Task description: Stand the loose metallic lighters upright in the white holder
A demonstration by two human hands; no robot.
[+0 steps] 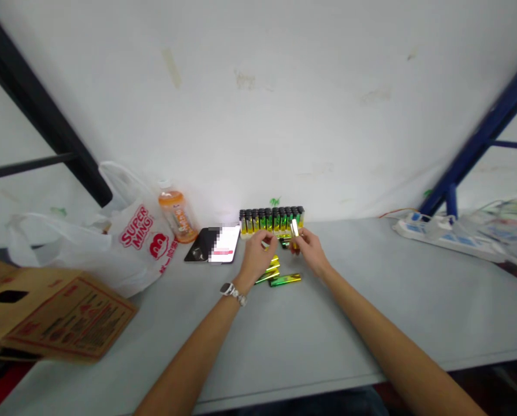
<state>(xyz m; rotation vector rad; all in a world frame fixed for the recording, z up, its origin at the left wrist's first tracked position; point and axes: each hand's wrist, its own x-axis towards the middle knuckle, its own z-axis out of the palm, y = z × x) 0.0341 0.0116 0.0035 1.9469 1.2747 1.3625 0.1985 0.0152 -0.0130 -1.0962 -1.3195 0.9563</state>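
Observation:
Several green and yellow lighters with black tops stand upright in a row in a pale tray [244, 236] against the wall. My right hand [309, 249] grips a lighter [294, 227], held upright with a bright shine on its side, just in front of the row's right end. My left hand [258, 254], with a metal-band watch on the wrist, is closed in a pinch before the row's middle; anything between its fingertips is too small to make out. Loose lighters [285, 280] lie on the grey table below and between my hands, some partly covered by the left.
A tablet [201, 245] with a lit screen lies left of the tray, beside an orange drink bottle [178, 214]. Further left are a white plastic bag [111, 248] and a cardboard box [71, 312]. A power strip [449, 240] lies at the right by a blue post.

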